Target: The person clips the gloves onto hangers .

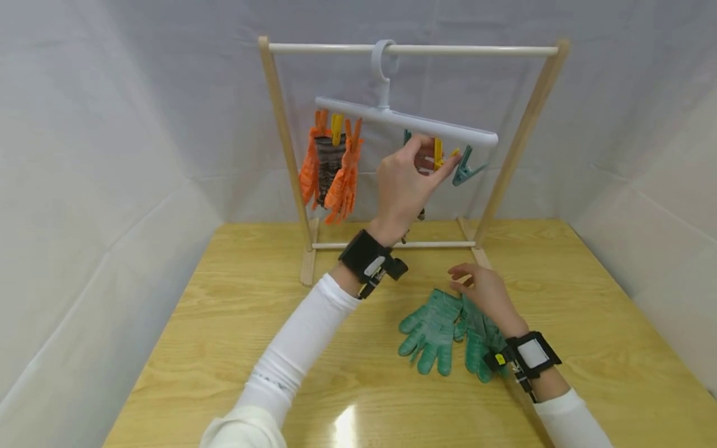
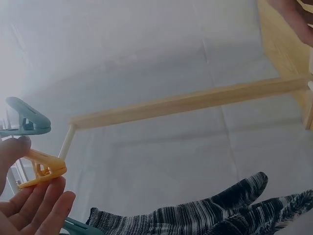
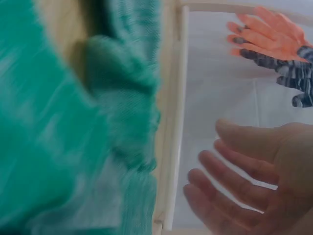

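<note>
1. Pinching a yellow plastic clothespin under the white plastic clip-hanger bar, the left hand is raised at 12 o'clock; thumb and fingertips sit on the peg in the left wrist view.
2. Teal plastic clothespin hangs just beside it at 3 o'clock, empty, tilted.
3. Right hand is low on the light wooden tabletop, fingers relaxed and slack, holding nothing. It hovers over or touches the cuff end of the pair of green knit gloves; contact cannot be told.
4. Key relation: the gloves lie flat at 6 o'clock from the yellow peg, well below it. Long axis runs roughly 12 to 6, fingers pointing toward the person at 6–7 o'clock, cuffs toward the rack. Right hand is clearly nearer; left is well apart, up at the bar.
5. Bar tilts, lower at its 3 o'clock end, hooked over the top rail of the wooden drying rack.
6. At 9 o'clock on the bar: orange knit gloves and one black-and-white striped knit glove, already pegged, fingers down.
</note>
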